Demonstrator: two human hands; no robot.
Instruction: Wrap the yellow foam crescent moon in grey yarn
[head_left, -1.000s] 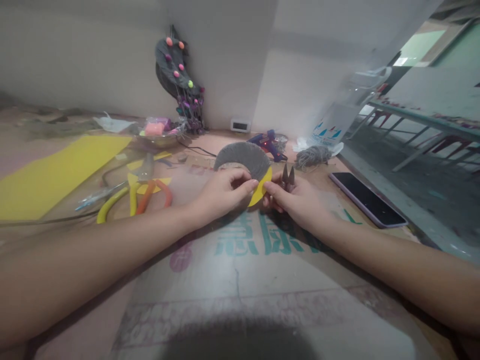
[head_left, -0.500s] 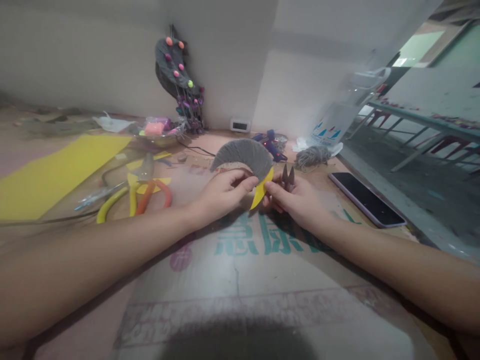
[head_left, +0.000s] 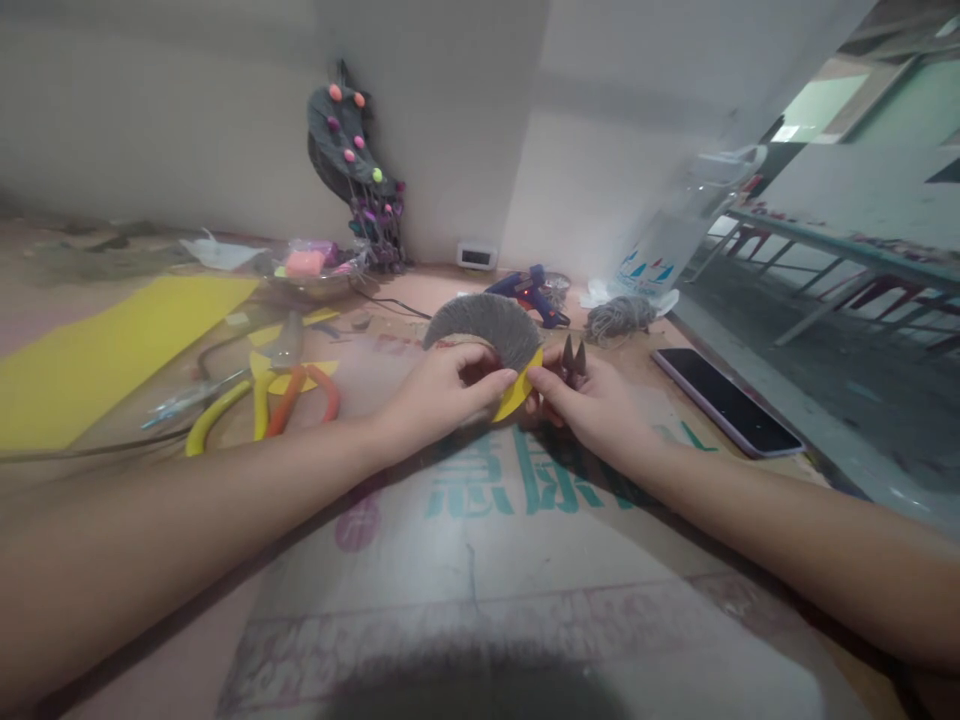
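Between my hands is a crescent [head_left: 484, 318] wrapped in grey yarn, with a bare yellow pointed end [head_left: 519, 388] toward me. My left hand [head_left: 454, 388] is closed on the crescent's inner edge, its thumb against the yellow part. My right hand [head_left: 581, 392] pinches the yellow end from the other side. Small thread snips [head_left: 574, 357] are also tucked in my right hand, their dark blades pointing up; their handles are hidden by the fingers. Beyond my right hand lies a loose bundle of grey yarn [head_left: 619, 318].
Yellow- and orange-handled pliers [head_left: 281, 375] and a yellow sheet [head_left: 112, 350] lie left. At the back are a bowl of clay packs [head_left: 315, 270], a pompom-decorated crescent [head_left: 337, 140], a glue gun [head_left: 532, 292] and a small display [head_left: 477, 257]. A phone [head_left: 727, 400] and bottle [head_left: 660, 240] are right.
The crescent has dipped slightly, and its yellow end now lies at a flatter slant. Both hands keep their hold. The whole view has shifted a little.
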